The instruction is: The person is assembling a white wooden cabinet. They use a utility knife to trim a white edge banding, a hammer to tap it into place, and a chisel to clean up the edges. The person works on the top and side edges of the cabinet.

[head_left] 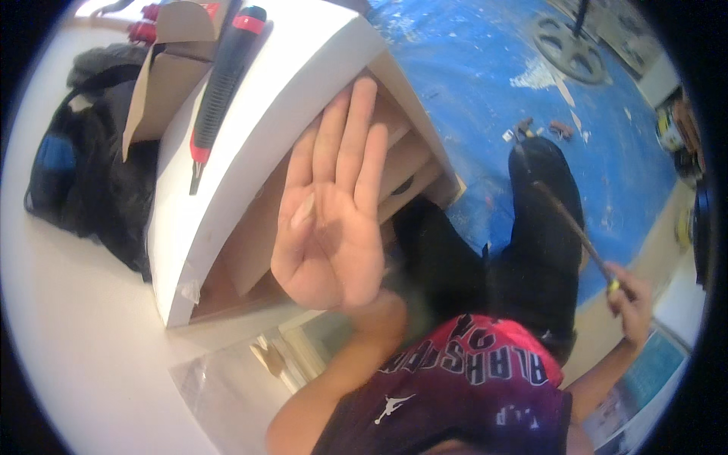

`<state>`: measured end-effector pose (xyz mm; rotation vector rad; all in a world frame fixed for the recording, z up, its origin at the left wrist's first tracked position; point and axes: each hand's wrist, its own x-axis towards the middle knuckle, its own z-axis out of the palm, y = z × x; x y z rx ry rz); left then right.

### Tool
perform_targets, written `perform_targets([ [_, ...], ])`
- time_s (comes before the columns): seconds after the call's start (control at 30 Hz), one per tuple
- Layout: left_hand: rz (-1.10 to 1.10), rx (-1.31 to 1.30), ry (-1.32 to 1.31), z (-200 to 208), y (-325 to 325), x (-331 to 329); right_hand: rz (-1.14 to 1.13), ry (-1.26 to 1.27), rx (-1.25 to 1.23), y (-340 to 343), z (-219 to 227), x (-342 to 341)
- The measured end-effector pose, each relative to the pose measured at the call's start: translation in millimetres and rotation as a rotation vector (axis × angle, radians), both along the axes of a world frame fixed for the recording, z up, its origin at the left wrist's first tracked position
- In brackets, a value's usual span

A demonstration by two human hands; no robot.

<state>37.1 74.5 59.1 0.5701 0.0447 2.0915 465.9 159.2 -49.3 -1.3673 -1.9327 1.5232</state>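
Note:
My left hand (331,220) is raised with its palm showing. Its fingers are stretched upward, the thumb lies folded over the palm, and nothing is in it. Behind it stands a white cabinet-like piece (265,91) with an open wooden inside. On its white face lies a black and red hand tool (226,87) with a flat metal tip. Out at the right, my right hand (631,305) is closed around the end of a long, thin brownish rod (569,218) with a yellow spot by the fingers. The rod's exact kind cannot be made out.
An open cardboard box (171,80) and a black cloth bag (95,167) are at the left. Blue sheeting (462,68) with white scraps covers the floor, under a grey wheel-shaped base (570,49). My black-trousered leg (542,227) extends over it. Tape rolls (671,129) stand far right.

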Motion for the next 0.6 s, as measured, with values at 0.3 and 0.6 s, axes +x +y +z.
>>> perform_targets([
  [0.3,0.172,-0.078,0.141,-8,-5,4,-0.172,0.674,-0.381,37,-107,-59],
  [0.6,0.574,-0.005,0.146,-20,4,37,0.239,0.728,-0.416,125,-104,-122],
])
